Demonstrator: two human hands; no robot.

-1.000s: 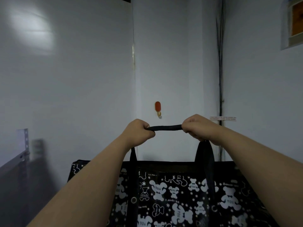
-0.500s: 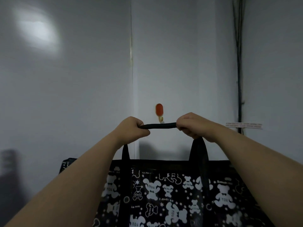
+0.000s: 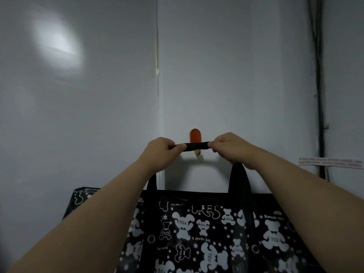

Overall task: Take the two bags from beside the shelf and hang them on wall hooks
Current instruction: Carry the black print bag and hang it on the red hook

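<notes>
Head view: the bag (image 3: pixel 197 229) is held up near the wall (image 3: pixel 236 75), its strap (image 3: pixel 196 147) stretched taut between the left hand (image 3: pixel 161 149) and the right hand (image 3: pixel 226 147), both curled tight round it. The strap is seen across the orange hook (image 3: pixel 195 135), whose tip shows just below it; whether it has been passed over the tip cannot be told. The strap should be raised above the tip, pressed to the wall, then lowered behind the prong. The grip should be eased only once the weight is felt to be taken.
</notes>
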